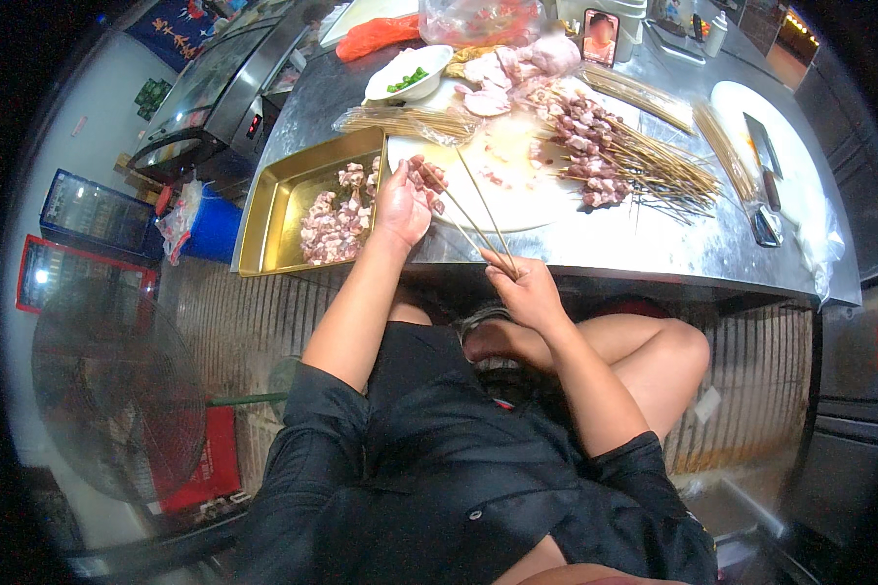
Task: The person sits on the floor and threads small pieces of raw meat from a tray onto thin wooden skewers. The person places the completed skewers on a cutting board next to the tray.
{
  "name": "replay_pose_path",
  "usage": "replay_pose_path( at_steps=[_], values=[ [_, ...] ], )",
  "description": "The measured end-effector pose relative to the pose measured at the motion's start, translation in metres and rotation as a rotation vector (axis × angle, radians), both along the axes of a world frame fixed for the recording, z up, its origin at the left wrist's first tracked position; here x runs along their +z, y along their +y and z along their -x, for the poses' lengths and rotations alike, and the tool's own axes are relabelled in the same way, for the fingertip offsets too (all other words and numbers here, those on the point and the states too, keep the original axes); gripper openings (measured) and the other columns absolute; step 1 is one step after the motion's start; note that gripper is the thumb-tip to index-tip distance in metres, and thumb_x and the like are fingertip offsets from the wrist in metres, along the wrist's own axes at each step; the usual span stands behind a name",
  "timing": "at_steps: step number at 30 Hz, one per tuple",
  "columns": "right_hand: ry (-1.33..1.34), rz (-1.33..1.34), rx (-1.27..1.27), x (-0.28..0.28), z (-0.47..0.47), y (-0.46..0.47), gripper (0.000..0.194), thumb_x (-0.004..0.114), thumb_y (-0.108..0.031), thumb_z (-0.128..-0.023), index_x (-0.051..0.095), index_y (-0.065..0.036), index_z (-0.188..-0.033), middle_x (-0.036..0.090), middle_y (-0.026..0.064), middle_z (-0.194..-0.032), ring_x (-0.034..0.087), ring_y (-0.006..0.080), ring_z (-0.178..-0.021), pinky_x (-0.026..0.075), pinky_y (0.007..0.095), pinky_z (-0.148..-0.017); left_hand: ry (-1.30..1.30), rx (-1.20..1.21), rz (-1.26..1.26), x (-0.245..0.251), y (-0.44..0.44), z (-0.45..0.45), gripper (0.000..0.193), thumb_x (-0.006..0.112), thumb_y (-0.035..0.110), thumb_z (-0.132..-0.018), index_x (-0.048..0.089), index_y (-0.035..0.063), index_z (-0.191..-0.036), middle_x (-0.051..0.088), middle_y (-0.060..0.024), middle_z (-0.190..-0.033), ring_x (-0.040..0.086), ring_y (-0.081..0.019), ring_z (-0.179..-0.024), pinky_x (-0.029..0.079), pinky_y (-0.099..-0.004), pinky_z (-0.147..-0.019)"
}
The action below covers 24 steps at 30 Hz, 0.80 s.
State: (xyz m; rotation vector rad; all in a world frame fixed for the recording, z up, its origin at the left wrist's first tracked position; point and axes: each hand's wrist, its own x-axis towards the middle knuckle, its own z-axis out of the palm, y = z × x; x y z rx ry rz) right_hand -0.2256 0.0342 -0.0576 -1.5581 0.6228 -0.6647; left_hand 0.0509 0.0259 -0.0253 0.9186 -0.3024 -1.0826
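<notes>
My left hand (402,208) is turned palm up at the right edge of a gold-coloured metal tray (265,212), its fingers around small pieces of raw meat (430,183). Bamboo skewers (475,225) run from my right hand (525,289) toward the left; at least one reaches the meat in my left hand, while another points up over the round white cutting board (512,213). Cut raw meat (333,230) lies in the right part of the tray. Threaded meat skewers (593,157) are heaped on the right side of the board, bare ends pointing right.
Behind the board are large raw meat pieces (508,69), a white bowl (380,86) with chopped green vegetable and a wrapped skewer bundle (410,121). A knife (761,142) rests on another white board (805,157) at right. A phone (601,36) stands at the back; a fan (117,387) is at left.
</notes>
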Motion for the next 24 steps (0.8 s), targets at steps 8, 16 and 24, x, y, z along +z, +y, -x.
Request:
replay_pose_path(
  at_steps=[8, 16, 24],
  values=[
    [-0.033, -0.019, -0.022, -0.003, -0.001, 0.001, 0.035, 0.069, -0.008, -0.099, 0.073, -0.004, -0.133, 0.074, 0.0052, -0.084, 0.059, 0.0077, -0.077, 0.052, 0.0289, -0.073, -0.022, 0.003, 0.033, -0.006, -0.003, 0.008, 0.031, 0.041, 0.039, -0.115, 0.062, 0.0194, -0.105, 0.07, -0.0023, -0.088, 0.068, -0.0223, -0.078, 0.046, -0.0348, -0.063],
    [-0.062, -0.039, -0.059, -0.014, -0.007, 0.006, 0.028, 0.067, -0.008, -0.099, 0.074, -0.001, -0.125, 0.073, 0.0114, -0.084, 0.061, 0.0105, -0.077, 0.052, 0.0296, -0.074, 0.097, 0.025, 0.209, -0.011, -0.005, 0.026, 0.031, 0.039, 0.034, -0.117, 0.057, 0.0129, -0.102, 0.059, -0.0051, -0.087, 0.059, -0.0218, -0.08, 0.052, -0.0382, -0.08],
    [0.018, 0.012, -0.001, -0.009, -0.002, 0.006, 0.029, 0.061, -0.006, -0.1, 0.071, -0.002, -0.127, 0.073, 0.0185, -0.091, 0.07, 0.0248, -0.082, 0.055, 0.0367, -0.08, 0.071, -0.007, 0.167, -0.014, -0.002, 0.029, 0.029, 0.042, 0.034, -0.116, 0.057, 0.013, -0.103, 0.056, -0.0045, -0.088, 0.056, -0.0217, -0.083, 0.05, -0.0376, -0.082]
  ],
)
